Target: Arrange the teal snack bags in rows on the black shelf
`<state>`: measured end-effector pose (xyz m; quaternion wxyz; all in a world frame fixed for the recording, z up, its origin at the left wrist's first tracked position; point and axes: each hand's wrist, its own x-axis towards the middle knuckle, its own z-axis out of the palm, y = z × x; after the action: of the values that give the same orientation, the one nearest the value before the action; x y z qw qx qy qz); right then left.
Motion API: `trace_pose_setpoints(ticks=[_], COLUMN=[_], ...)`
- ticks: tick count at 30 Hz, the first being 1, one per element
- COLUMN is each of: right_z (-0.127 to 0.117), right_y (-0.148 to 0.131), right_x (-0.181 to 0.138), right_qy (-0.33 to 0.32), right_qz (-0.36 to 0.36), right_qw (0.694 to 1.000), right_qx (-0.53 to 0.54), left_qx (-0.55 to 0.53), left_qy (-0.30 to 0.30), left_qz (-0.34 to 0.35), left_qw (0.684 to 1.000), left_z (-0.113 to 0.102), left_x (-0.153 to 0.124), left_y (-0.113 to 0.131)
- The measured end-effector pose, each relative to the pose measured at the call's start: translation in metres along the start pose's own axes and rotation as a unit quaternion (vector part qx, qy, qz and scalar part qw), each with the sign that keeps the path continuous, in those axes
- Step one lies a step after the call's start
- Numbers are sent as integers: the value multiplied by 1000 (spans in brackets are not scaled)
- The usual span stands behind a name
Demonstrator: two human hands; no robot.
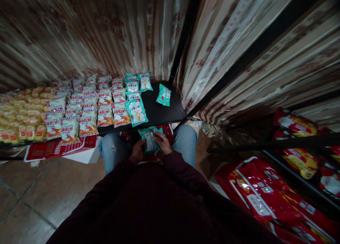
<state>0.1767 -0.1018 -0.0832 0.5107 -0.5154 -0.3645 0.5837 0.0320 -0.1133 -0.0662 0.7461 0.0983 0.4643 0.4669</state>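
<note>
Both my hands hold a bunch of teal snack packets (149, 140) over my lap, just below the front edge of a black shelf (162, 113). My left hand (137, 152) grips the packets' left side with curled fingers. My right hand (163, 143) closes on their right side. On the shelf, a column of matching teal packets (136, 111) lies beside rows of red-and-white packets (105, 115). One loose teal packet (164, 95) lies alone at the shelf's right end.
Yellow packets (18, 116) fill the shelf's left part. A red basket (55, 148) sits under the shelf at left. Large red bags (265, 194) lie on a lower rack at right. Striped shiny sheeting hangs behind, with black rack posts (183, 35).
</note>
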Motion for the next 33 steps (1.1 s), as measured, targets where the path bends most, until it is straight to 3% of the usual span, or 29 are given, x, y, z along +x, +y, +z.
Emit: trace_pose_setpoints(ticks=[12,22,33], right_z=[-4,-7,-7], right_y=[-12,-13,-25], right_x=[-18,-18,-22], right_qy=[10,72,89], right_qz=[-69,-114,-85], right_qw=[995,977,985], right_qx=[-67,-165,-120], left_qx=[-68,-46,-22], left_qy=[-70,-100,-144], left_qz=[-94,-55,-25], left_qw=[991,992,989], left_z=[12,20,28], left_x=[-14,-20,-26], left_y=[11,15,20])
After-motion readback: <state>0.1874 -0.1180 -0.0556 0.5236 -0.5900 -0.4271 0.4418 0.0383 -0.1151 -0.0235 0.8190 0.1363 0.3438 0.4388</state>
